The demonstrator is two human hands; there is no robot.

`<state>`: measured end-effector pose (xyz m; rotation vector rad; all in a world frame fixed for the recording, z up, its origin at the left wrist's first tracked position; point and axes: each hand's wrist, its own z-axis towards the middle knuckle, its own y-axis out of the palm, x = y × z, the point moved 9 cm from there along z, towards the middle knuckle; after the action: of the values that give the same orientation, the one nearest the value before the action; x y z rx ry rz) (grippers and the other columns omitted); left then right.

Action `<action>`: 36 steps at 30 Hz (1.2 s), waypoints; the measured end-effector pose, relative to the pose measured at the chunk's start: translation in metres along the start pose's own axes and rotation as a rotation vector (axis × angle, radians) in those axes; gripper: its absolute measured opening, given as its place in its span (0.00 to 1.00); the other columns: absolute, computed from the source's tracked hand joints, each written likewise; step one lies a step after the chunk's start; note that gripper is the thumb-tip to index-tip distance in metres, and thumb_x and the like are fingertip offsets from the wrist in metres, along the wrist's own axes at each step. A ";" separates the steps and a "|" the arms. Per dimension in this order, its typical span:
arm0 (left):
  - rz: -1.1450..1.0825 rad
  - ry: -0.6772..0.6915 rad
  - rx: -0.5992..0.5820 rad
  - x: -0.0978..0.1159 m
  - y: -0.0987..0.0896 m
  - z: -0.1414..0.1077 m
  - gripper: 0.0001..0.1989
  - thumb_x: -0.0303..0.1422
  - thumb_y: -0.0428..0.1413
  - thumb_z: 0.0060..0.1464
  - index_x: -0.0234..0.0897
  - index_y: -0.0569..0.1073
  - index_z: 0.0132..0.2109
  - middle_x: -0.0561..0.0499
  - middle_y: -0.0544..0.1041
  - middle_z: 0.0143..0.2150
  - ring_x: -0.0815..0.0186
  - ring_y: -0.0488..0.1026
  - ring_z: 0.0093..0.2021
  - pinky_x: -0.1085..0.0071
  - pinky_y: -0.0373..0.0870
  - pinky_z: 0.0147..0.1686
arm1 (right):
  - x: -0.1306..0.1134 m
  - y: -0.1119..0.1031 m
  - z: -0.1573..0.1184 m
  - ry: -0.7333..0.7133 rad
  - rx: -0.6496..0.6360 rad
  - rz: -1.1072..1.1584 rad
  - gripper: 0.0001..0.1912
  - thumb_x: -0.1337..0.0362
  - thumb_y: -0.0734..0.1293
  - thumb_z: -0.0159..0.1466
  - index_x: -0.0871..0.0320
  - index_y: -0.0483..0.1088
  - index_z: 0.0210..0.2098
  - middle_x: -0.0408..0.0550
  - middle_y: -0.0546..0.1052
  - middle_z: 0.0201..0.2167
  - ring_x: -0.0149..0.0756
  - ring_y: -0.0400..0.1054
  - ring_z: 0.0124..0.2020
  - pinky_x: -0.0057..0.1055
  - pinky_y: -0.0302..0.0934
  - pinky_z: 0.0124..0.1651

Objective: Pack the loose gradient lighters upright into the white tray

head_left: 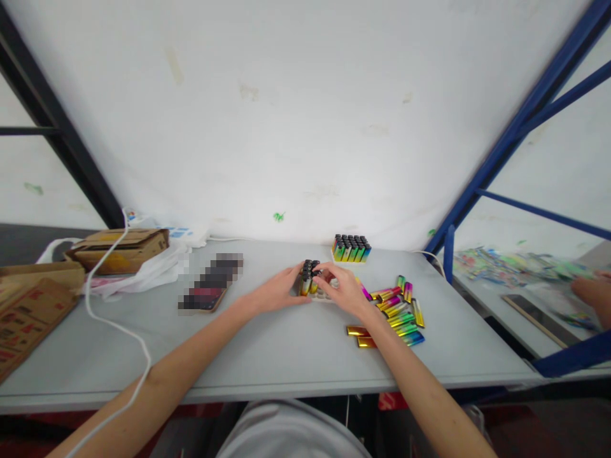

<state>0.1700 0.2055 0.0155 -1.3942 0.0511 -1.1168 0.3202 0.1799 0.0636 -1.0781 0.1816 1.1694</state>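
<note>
A pale tray with round holes stands mid-table, its left part filled with upright lighters with black tops. My left hand is closed around the left side of this tray, thumb at the front and fingers behind. Over the tray, my right hand pinches a black-topped lighter, its lower part partly hidden by the fingers. Right of my right hand lies a loose pile of shiny metallic-coloured lighter bodies in gold, green, pink and blue; the right forearm covers some of them.
A second tray of upright lighters stands near the wall. A phone lies on the left, beside cardboard boxes and a white plastic bag. A white cable crosses my left arm. Beyond the blue frame is another person's hand.
</note>
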 end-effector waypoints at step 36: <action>-0.013 -0.024 0.021 -0.001 -0.002 0.000 0.50 0.51 0.66 0.56 0.37 0.55 0.77 0.35 0.69 0.72 0.42 0.69 0.70 0.48 0.65 0.70 | -0.001 -0.004 0.001 -0.022 -0.007 -0.015 0.15 0.55 0.67 0.73 0.55 0.76 0.54 0.46 0.80 0.34 0.36 0.72 0.32 0.33 0.70 0.40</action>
<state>0.1679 0.2067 0.0163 -1.3914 0.0130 -1.1080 0.3231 0.1798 0.0671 -1.0706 0.1519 1.1695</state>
